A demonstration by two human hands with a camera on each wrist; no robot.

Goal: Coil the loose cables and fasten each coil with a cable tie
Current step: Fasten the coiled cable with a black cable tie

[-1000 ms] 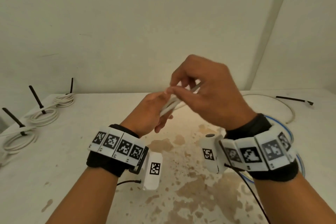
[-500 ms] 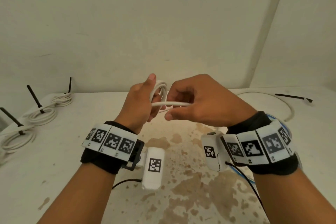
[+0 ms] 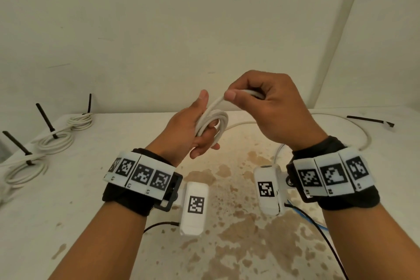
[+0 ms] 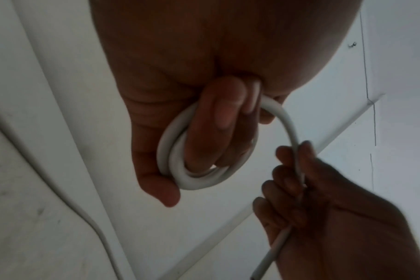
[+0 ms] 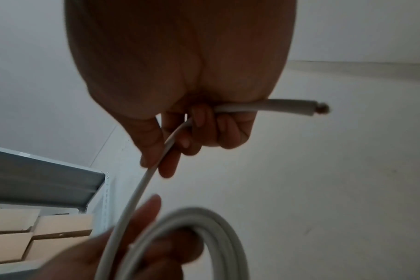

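A white cable (image 3: 212, 119) is wound in a small coil round the fingers of my left hand (image 3: 195, 129), held above the table. In the left wrist view the coil (image 4: 173, 170) loops round my curled fingers. My right hand (image 3: 256, 102) is raised to the right of it and grips the cable's free end between thumb and fingers. The right wrist view shows that end (image 5: 297, 108) poking out past my palm, with the cable (image 5: 142, 185) running down to the coil (image 5: 211, 227).
Three tied white coils (image 3: 56, 143) with black cable ties (image 3: 46, 118) lie along the table's left side. Another loose white cable (image 3: 354, 125) and a black cable tie (image 3: 370, 120) lie at the far right. The table (image 3: 238, 223) is white with brown stains.
My right hand has swung up and over from beside the left hand, carrying the cable's end round the coil. The left hand has kept the coil.
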